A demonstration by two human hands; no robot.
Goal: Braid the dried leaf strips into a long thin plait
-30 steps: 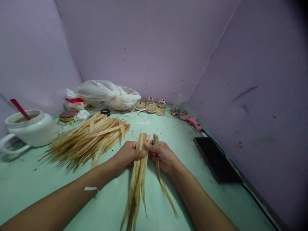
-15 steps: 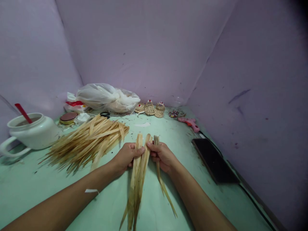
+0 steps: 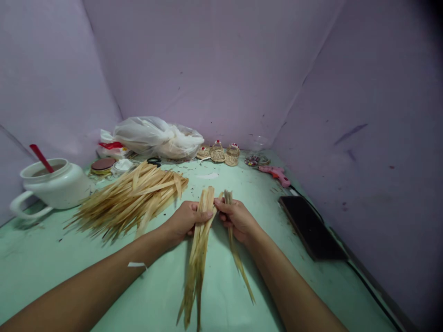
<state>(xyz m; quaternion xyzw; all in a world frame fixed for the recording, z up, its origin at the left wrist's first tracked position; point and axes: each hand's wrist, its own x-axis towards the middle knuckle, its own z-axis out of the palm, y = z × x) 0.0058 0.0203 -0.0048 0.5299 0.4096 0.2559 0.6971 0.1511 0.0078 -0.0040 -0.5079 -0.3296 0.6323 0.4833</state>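
My left hand (image 3: 188, 218) is closed around a bundle of dried leaf strips (image 3: 200, 249), thumb across the front, with the long ends hanging down toward me. Close beside it, my right hand (image 3: 235, 218) grips a thinner bunch of dried strips (image 3: 234, 256), its short ends poking up above the fingers. The right thumb and forefinger reach to the edge of the left bundle, by a strip there; whether they pinch it I cannot tell. A large pile of the same dried strips (image 3: 128, 200) lies on the table left of my hands.
At the left stands a white teapot-like vessel (image 3: 65, 186) with a red stick. Behind are a plastic bag (image 3: 155, 138), scissors (image 3: 154, 161) and small woven baskets (image 3: 218, 153). A pink glue gun (image 3: 275, 174) and a dark phone-like slab (image 3: 313, 228) with a cable lie right.
The strips in my left hand have come closer together into a tighter bundle. Both hands keep their hold, and the camera view has shifted slightly.
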